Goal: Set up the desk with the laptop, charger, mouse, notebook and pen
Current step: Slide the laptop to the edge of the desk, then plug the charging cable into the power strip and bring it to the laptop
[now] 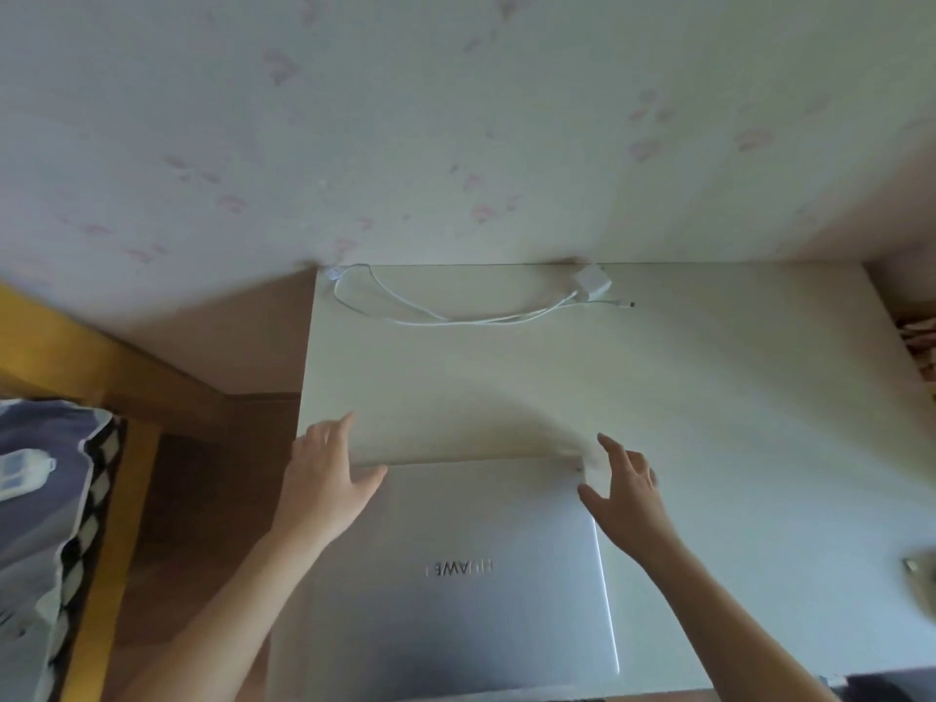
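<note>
A closed silver laptop lies on the near part of the white desk, its logo upside down to me. My left hand rests on the laptop's far left corner, fingers spread, thumb on the lid. At the far right corner my right hand is blurred, with fingers apart and touching or just above the lid. A white charger brick sits at the desk's back edge by the wall. Its white cable loops leftwards along the back. Mouse, notebook and pen are not in view.
A wall with faint pink flower wallpaper stands behind the desk. Left of the desk are brown floor, a yellow wooden bed frame and dark patterned bedding. A blurred object sits at the desk's right edge.
</note>
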